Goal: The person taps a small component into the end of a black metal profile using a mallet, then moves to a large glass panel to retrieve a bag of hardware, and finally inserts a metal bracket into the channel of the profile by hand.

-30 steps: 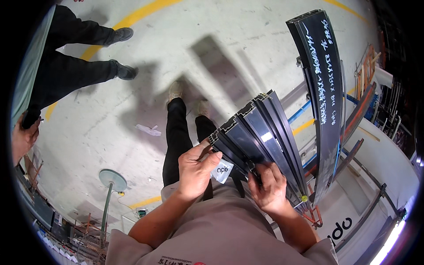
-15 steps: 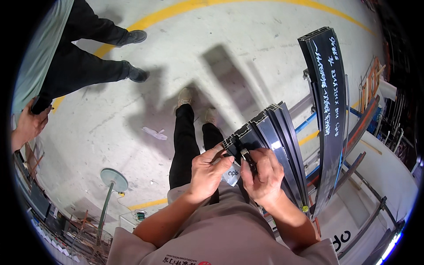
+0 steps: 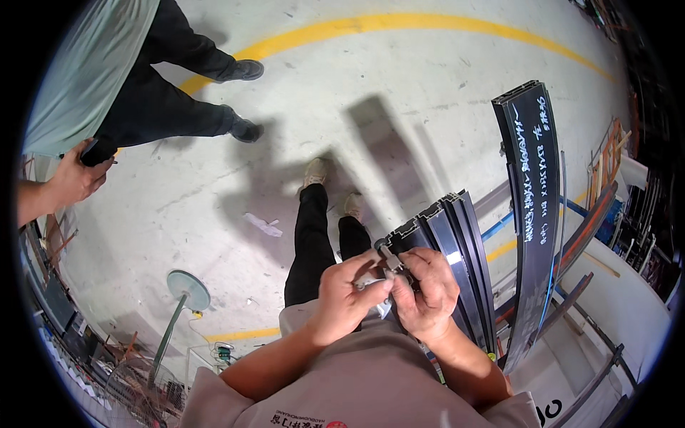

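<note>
My left hand and my right hand meet in front of my body, both with fingers pinched. Between them is a small metal fitting, silvery with a dark rounded end; its exact kind is hard to make out. Both hands' fingertips close on it. Under the fingers, a bit of whitish plastic film shows, mostly hidden. Right beyond the hands stands the open cut end of a bundle of dark metal profiles, its hollow chambers facing up. My right hand is close against its side.
A longer dark profile with white handwriting leans on a rack at right. A person stands at upper left, holding a dark phone-like object. A round-topped green stand is at lower left. A scrap lies on the floor.
My left hand has come off the profile's end and closed in beside my right hand. The fitting has moved away from the profile and now sits between both hands. The whole view has shifted slightly.
</note>
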`<state>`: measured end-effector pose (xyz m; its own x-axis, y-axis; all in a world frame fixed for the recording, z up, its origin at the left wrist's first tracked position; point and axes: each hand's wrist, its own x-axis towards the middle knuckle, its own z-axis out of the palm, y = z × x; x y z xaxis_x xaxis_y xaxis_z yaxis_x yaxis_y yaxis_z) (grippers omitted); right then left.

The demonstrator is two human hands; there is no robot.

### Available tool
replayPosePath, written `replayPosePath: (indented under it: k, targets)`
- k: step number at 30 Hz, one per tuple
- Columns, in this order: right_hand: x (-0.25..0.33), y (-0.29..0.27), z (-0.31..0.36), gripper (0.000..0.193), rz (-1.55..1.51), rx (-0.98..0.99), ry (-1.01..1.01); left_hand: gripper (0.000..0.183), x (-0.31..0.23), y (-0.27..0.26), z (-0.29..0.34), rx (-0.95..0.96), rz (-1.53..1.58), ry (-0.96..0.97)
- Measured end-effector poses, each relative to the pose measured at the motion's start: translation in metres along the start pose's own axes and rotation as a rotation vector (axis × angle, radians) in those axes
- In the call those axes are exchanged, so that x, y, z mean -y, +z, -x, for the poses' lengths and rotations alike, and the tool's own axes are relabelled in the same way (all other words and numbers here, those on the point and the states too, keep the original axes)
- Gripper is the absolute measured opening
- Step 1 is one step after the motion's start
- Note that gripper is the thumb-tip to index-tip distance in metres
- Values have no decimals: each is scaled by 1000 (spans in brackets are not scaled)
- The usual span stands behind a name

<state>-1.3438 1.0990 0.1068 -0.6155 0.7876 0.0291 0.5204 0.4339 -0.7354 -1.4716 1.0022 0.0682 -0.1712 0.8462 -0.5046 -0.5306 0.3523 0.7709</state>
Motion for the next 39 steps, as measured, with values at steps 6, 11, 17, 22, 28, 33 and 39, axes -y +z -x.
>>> replayPosePath:
  k: [6,11,17,22,28,33,39]
  targets:
    - [14,-5,-3,37,-54,34,3,26,-1,11,5,-28,457,-166]
    - [13,-35,11,21,-903,41,849,26,-15,4,2,4,439,-170]
    - [4,-57,-3,26,-1395,126,1127,29,-26,-7,0,67,523,-193]
    - [-16,-40,10,31,-388,46,696,32,-22,-17,1,93,455,-203]
    - [-13,-32,1,29,35,-30,461,29,-1,-29,7,65,480,-178]
    - [-13,-34,-3,29,113,18,301,26,9,-31,10,69,474,-204]
    - [-15,-33,-9,30,167,31,193,25,18,-34,12,81,462,-194]
